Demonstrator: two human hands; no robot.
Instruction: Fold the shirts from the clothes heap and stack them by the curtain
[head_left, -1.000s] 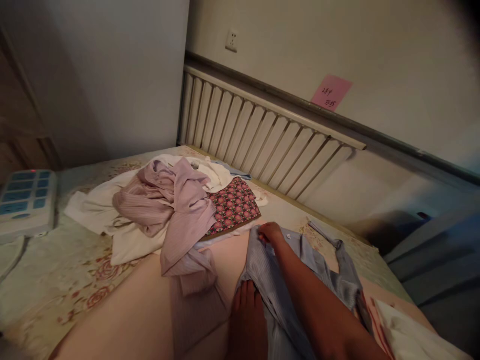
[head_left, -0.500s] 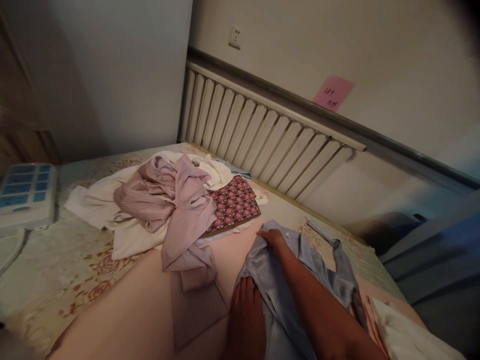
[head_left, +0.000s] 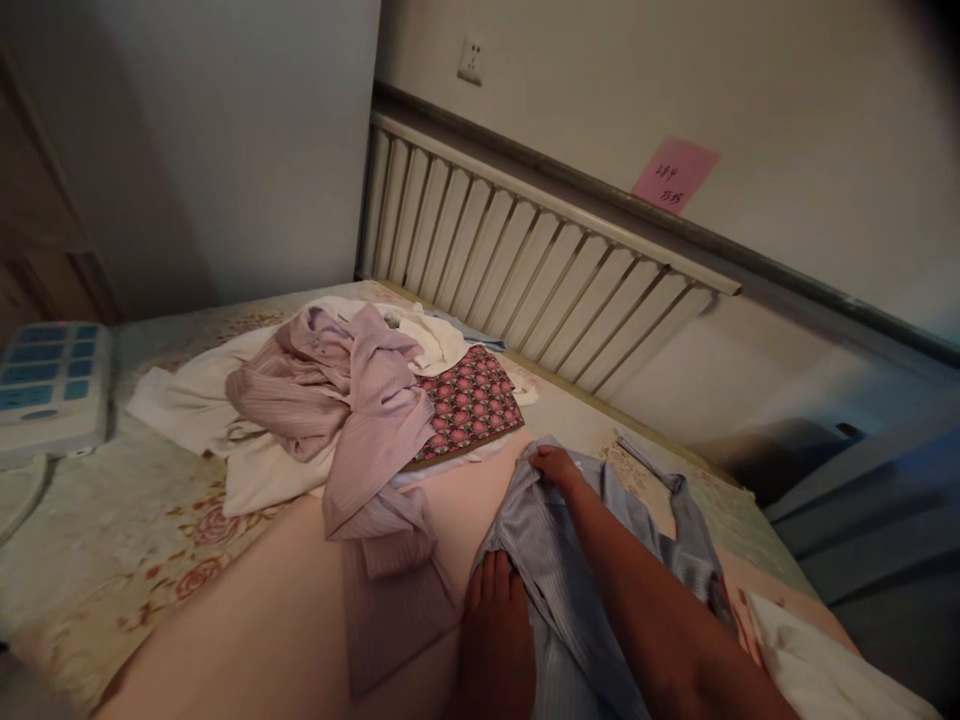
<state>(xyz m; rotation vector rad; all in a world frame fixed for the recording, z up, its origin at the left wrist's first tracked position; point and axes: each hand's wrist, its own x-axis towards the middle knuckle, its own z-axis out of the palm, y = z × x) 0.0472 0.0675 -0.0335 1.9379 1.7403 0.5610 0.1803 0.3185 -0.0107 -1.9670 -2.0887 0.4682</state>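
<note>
A blue-grey striped shirt [head_left: 570, 570] lies rumpled in front of me, with a narrow part of it stretched out to the right. My right hand [head_left: 556, 470] is closed on its upper edge, fingers curled into the cloth. Lower down, my left hand [head_left: 495, 610] is at the shirt's left edge, fingers together and bent over the fabric; its thumb is hidden. Left of the hands a mauve ribbed garment [head_left: 382, 430] lies in a loose heap, one end flat on the pink cloth [head_left: 262, 610].
White clothes [head_left: 262, 480] and a red-patterned cloth [head_left: 472, 405] lie around the mauve garment. A white device with blue keys [head_left: 52, 380] sits at left on the floral bed cover [head_left: 150, 530]. A radiator [head_left: 525, 250] lines the wall. White fabric [head_left: 817, 660] is at lower right.
My right hand has shifted slightly up and right with the shirt's edge, its fingers curled in more. My left hand stays almost in place. The view has tilted slightly.
</note>
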